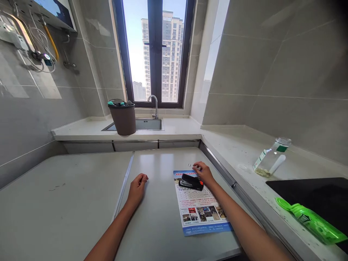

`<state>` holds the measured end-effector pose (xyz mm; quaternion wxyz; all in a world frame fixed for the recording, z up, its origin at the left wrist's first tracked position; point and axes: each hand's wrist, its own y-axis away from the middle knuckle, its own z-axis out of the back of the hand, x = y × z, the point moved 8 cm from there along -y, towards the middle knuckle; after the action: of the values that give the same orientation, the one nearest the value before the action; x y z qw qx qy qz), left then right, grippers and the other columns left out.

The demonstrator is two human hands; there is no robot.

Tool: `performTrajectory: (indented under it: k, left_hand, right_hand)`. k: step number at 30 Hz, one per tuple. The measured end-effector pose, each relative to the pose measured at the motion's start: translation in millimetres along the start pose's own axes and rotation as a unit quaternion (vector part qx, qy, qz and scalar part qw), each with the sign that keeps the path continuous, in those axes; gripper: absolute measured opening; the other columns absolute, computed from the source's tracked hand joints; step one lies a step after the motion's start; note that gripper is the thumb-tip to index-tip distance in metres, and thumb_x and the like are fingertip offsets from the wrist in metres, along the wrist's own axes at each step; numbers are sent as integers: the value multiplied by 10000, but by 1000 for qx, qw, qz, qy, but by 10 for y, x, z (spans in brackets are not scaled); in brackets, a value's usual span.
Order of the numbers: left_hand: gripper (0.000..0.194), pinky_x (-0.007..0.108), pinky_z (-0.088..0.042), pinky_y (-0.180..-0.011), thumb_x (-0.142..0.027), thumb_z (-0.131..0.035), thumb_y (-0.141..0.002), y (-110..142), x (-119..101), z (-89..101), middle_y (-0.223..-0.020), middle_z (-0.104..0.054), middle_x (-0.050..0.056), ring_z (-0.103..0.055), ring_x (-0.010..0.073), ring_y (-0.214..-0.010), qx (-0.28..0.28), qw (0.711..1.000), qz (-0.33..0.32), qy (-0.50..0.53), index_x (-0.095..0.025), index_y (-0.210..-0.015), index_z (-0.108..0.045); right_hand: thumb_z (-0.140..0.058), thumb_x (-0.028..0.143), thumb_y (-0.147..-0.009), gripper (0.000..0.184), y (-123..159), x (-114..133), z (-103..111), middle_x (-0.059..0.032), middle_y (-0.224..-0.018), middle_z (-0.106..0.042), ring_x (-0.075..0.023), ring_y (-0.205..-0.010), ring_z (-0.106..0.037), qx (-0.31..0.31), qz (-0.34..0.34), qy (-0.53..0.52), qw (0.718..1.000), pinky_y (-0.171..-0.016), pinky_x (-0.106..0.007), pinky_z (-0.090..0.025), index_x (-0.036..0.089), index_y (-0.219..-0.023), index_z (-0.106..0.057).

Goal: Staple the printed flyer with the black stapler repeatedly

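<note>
A printed flyer (200, 206) with a blue border lies flat on the grey table (152, 217). A black stapler (191, 182) with an orange end rests on the flyer's top part. My right hand (203, 172) sits just beyond the stapler, near the flyer's top edge, fingers pinched together on something too small to make out. A few small bits lie on the table by its fingertips. My left hand (137, 188) rests on the table to the left of the flyer, fingers curled in, holding nothing that I can see.
A white counter (239, 152) runs along the right wall with a tilted clear jar (270, 159), a black hob (312, 195) and a green bottle (312, 221). At the back stand a sink (148, 124) with a tap and a brown bin (123, 117).
</note>
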<state>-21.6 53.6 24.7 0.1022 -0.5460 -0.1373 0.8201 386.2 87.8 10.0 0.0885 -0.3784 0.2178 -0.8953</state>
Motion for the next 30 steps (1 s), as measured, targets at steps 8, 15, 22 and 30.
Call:
performTrajectory:
  k: [8, 15, 22, 30]
  left_hand:
    - [365, 268, -355, -615, -535, -625, -897, -84, 256, 234, -731, -548, -5, -460, 142, -652, -101, 972, 82, 194, -192, -771, -639]
    - [209, 238, -381, -563, -300, -757, -778, -169, 500, 654, -688, -480, -40, -420, 89, -569, -184, 786, 103, 582, -181, -761, -586]
    - [170, 256, -411, -586, -252, -700, -810, -170, 538, 807, -660, -457, -42, -450, 94, -558, -180, 730, 65, 656, -184, -764, -550]
    - [145, 264, -412, -567, -227, -669, -828, -174, 610, 739, -665, -458, -37, -435, 93, -553, -183, 722, 91, 661, -178, -752, -555]
  right_hand:
    - [-509, 187, -883, 493, -221, 48, -754, -191, -1474, -577, -302, -1418, -503, 124, 14, 96, 987, -1218, -510, -353, 135, -1352, -649]
    - [-499, -5, -798, 825, -284, 951, -1925, -71, -1665, -332, -273, -1553, -285, 221, 38, 130, 966, -1248, -617, -159, 288, -1564, -406]
    - [-573, 28, -813, 841, -285, 1654, -2442, -28, -1673, -325, -308, -1560, -248, 263, 67, 107, 957, -1208, -705, -83, 356, -1562, -377]
    - [-342, 204, -984, 478, -326, 1547, -1766, -91, -1290, -686, -215, -1143, -630, 89, 5, 136, 987, -959, -332, -482, 192, -1384, -604]
